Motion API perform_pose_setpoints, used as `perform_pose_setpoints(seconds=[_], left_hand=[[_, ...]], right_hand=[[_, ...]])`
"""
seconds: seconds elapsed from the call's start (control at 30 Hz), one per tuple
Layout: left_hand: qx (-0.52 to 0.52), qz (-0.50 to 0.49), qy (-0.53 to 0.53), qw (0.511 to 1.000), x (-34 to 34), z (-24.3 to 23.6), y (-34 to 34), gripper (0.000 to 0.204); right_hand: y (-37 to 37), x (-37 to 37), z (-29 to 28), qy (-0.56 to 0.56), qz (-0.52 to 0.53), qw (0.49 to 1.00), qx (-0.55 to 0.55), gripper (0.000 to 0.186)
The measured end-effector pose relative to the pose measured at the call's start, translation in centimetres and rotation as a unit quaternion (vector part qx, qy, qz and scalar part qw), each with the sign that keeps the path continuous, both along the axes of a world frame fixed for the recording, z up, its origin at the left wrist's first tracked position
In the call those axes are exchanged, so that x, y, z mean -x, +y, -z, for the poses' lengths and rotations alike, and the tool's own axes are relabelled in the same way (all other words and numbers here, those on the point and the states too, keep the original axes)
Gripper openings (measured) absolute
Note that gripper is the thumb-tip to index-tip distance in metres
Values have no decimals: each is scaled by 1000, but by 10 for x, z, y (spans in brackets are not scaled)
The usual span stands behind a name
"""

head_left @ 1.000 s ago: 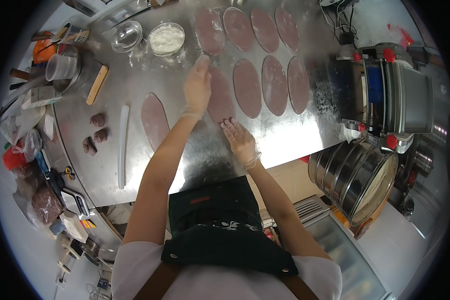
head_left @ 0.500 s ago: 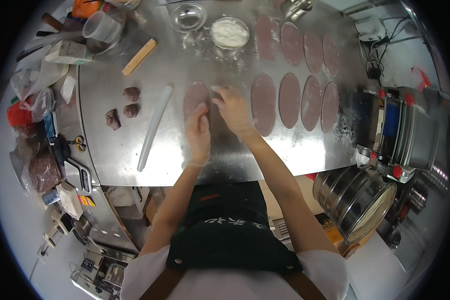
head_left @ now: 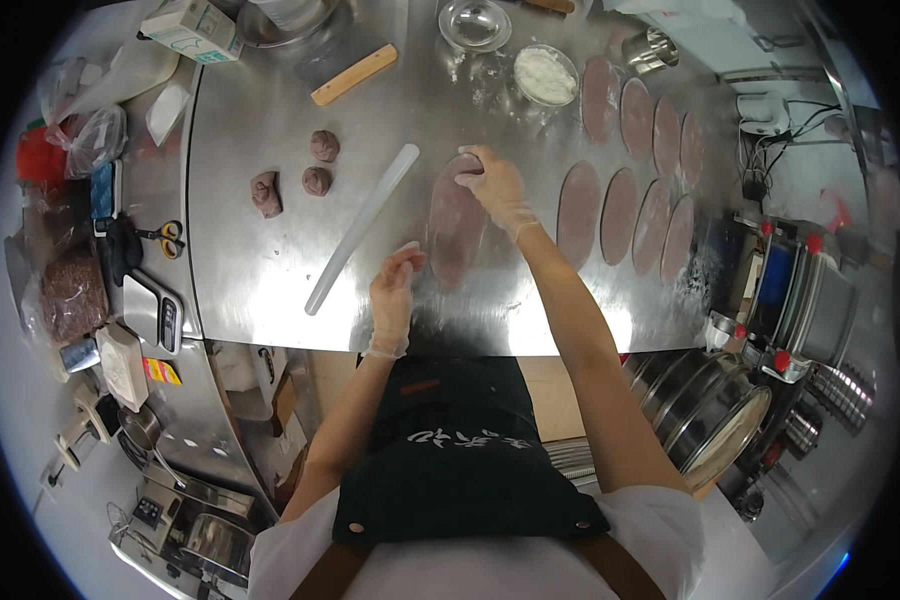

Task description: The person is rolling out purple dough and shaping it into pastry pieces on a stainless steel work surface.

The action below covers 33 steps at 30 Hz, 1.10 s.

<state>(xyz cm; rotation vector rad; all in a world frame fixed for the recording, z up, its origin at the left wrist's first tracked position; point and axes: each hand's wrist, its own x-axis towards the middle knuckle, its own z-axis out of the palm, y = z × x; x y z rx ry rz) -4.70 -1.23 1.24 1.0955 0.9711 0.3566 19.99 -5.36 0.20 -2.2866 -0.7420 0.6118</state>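
A long oval sheet of purple-brown dough (head_left: 457,228) lies flat on the steel table in front of me. My right hand (head_left: 498,190), in a clear glove, pinches its far end between thumb and fingers. Off the sheet's near left side hovers my left hand (head_left: 392,295), also gloved, fingers loosely bent and apart, holding nothing. A white rolling pin (head_left: 362,230) lies slantwise left of the sheet. Farther left are dough lumps: two round ones (head_left: 324,146) and a folded piece (head_left: 265,194). Two rows of similar dough ovals (head_left: 578,214) lie to the right.
A bowl of white flour (head_left: 546,76) and a clear glass bowl (head_left: 475,25) stand at the back. A wooden-handled scraper (head_left: 355,75) lies back left. Scissors (head_left: 168,238) and a scale (head_left: 153,312) are at the left. Stacked round sieves (head_left: 705,410) stand below the right edge.
My right hand has come onto the sheet's far end. My left hand has drawn back off the sheet toward me. The view has shifted, so the table's things appear farther right.
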Motion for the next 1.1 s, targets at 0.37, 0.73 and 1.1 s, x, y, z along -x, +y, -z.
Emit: perform_pose_setpoints(seconds=[0.37, 0.73, 1.1], left_hand=[[603, 44, -167, 779, 16, 28, -19, 72], [-55, 312, 60, 946, -195, 15, 5, 42], [-208, 232, 55, 948, -266, 37, -3, 26]], right_hand=[[-133, 136, -94, -107, -209, 961, -143, 30], [-178, 90, -44, -229, -97, 966, -73, 37], [-168, 65, 22, -351, -43, 933, -69, 31]])
